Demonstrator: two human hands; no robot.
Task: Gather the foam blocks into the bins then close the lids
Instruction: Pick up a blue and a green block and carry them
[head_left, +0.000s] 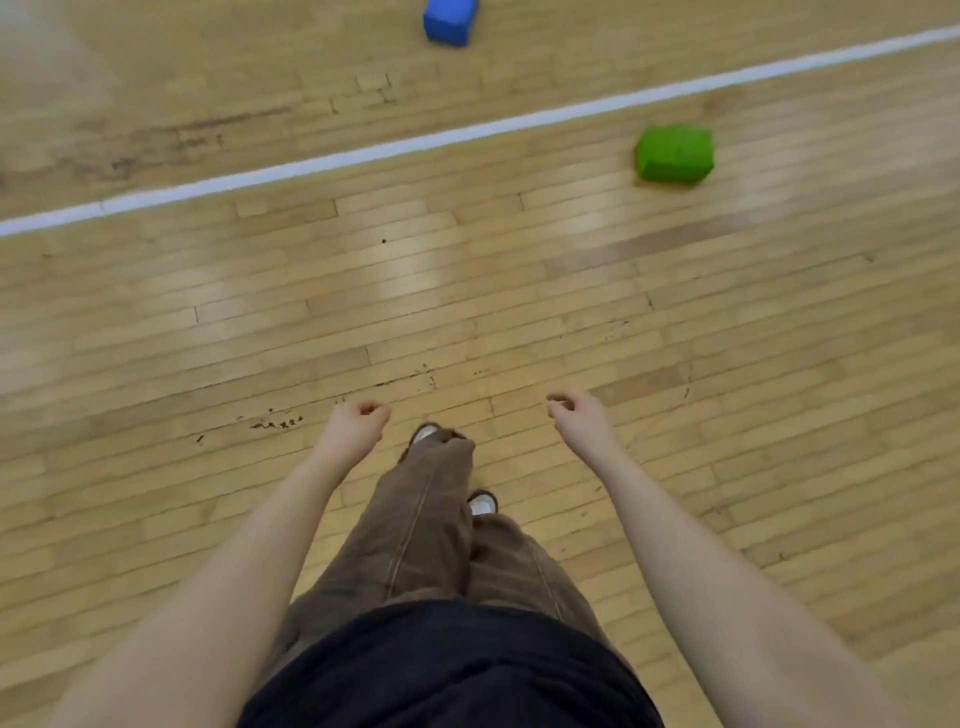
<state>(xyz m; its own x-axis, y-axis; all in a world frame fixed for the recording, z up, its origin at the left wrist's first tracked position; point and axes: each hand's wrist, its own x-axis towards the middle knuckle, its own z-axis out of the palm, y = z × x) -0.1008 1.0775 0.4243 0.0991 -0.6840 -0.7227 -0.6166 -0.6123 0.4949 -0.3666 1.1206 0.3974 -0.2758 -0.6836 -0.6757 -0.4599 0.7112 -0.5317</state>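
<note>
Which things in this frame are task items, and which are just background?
Task items:
green foam block
blue foam block
left hand, empty
right hand, empty

Background:
wooden gym floor
white floor line

No bins in view.

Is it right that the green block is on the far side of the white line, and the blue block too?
Not quite. The head view shows the green block on the near side of the white line, the side where the person stands. Only the blue block lies beyond the line.
</note>
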